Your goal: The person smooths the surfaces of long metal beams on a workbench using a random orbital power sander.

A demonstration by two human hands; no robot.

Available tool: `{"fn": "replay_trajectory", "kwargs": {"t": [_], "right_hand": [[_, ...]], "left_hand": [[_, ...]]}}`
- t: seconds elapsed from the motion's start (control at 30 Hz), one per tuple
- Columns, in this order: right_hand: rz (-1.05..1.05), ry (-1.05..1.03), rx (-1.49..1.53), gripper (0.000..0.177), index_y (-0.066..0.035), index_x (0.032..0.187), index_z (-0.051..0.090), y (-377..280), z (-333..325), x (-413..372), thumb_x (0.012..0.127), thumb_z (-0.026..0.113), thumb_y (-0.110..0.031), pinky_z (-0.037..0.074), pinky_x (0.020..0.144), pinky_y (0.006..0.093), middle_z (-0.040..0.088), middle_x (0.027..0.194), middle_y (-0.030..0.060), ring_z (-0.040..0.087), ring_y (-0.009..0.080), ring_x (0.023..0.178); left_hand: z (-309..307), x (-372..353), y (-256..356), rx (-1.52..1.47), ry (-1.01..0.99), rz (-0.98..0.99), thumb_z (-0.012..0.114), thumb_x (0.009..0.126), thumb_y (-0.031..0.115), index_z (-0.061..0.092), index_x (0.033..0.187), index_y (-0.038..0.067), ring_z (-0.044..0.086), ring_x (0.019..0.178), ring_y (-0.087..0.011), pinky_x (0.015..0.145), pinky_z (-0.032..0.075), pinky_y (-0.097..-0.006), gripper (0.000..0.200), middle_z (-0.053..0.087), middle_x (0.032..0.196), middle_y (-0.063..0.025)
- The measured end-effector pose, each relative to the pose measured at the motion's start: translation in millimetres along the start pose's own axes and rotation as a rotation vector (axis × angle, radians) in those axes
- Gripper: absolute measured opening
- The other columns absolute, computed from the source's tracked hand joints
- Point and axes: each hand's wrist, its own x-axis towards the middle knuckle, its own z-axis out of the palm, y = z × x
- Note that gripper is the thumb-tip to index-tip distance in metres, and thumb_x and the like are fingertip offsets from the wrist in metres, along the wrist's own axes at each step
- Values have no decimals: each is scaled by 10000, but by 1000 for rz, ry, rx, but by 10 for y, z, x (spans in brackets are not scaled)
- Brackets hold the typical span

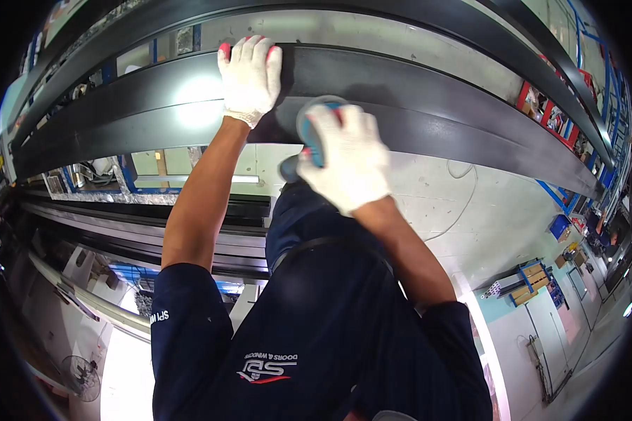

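A long dark metal profile (428, 116) runs across in front of me, with a lengthwise seam and a bright glare on its left part. My left hand (251, 77), in a white glove with red fingertips, lies on it with fingers stretched toward the far edge. To its right, my gloved right hand (351, 154) is wrapped round a blue power sander (314, 140). The sander's round pad is at the profile's face, near the side closest to me. Motion blurs the right hand and the tool, and the palm hides part of the sander's body.
More dark profiles (400, 17) lie parallel beyond this one, and others (225, 238) are stacked at lower left. A thin cable (474, 196) trails on the floor at right. Red bins (551, 119) and blue racking (614, 119) stand at far right, a fan (82, 377) at lower left.
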Motion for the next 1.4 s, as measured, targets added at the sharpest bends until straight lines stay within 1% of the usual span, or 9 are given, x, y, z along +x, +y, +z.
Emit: {"fn": "replay_trajectory", "kwargs": {"t": [0.2, 0.27, 0.33, 0.47, 0.87, 1.23, 1.33, 1.37, 1.4], "right_hand": [[-214, -35, 90, 643, -155, 1403, 646, -521, 238, 337, 825, 897, -281, 685, 846, 516, 633, 1287, 172, 662, 405, 1220], [-223, -61, 72, 641, -145, 1403, 644, -535, 223, 334, 832, 900, -283, 687, 841, 522, 629, 1279, 179, 663, 409, 1215], [-220, -62, 45, 648, -146, 1406, 643, -507, 193, 341, 828, 900, -284, 687, 839, 522, 626, 1278, 180, 663, 414, 1214], [-127, -79, 109, 649, -176, 1401, 665, -203, 35, 69, 804, 901, -271, 678, 857, 519, 622, 1279, 158, 654, 414, 1221], [334, 267, 114, 649, -134, 1373, 694, 805, -274, -462, 782, 937, -253, 606, 973, 517, 636, 1290, 203, 687, 436, 1162], [120, 99, 72, 665, -213, 1414, 682, -642, 150, 379, 788, 891, -305, 640, 956, 535, 611, 1327, 151, 650, 395, 1240], [-7, 0, 106, 658, -182, 1439, 654, -1046, 340, 462, 830, 873, -303, 658, 929, 546, 601, 1362, 167, 631, 423, 1282], [-42, -12, 100, 657, -172, 1438, 650, -1127, 418, 460, 835, 874, -304, 660, 929, 546, 600, 1364, 173, 630, 427, 1282], [-74, -33, 96, 656, -161, 1437, 645, -1182, 493, 415, 839, 874, -305, 661, 930, 547, 600, 1367, 179, 630, 431, 1282]], "left_hand": [[-156, -17, -351, -381, -70, -37, 537, 1100, 357, 762, 1386, 151, 617, 1433, -343, 1248, 376, -551, 419, 747, 1435, -97], [-306, -155, -526, 86, -115, 177, 582, 1117, 389, 704, 1492, 154, 558, 1489, -365, 1291, 331, -594, 459, 660, 1552, -120], [-297, -255, -522, 73, -48, 33, 597, 1114, 398, 656, 1547, 164, 537, 1511, -367, 1307, 299, -618, 496, 633, 1583, -116], [-152, -89, -115, 231, -76, -288, 590, 1123, 441, 675, 1448, 110, 524, 1522, -376, 1303, 285, -633, 472, 642, 1534, -139], [-125, -12, -108, 174, -9, -233, 641, 1108, 390, 695, 1319, 97, 578, 1391, -383, 1242, 297, -645, 365, 678, 1378, -147], [-54, -109, -287, 6, 66, -192, 575, 1141, 323, 727, 1302, 130, 614, 1359, -353, 1233, 327, -652, 294, 720, 1317, -94], [-234, -78, -544, -154, 50, -98, 483, 1166, 262, 751, 1292, 140, 669, 1303, -292, 1213, 405, -555, 321, 757, 1273, -55], [-350, -45, -749, -236, -68, -102, 404, 1191, 208, 786, 1261, 131, 699, 1280, -279, 1173, 469, -490, 396, 778, 1314, -44], [-560, -33, -907, -741, -181, -347, 422, 1197, 228, 809, 1263, 109, 703, 1308, -300, 1180, 480, -483, 410, 781, 1374, -80]]}}
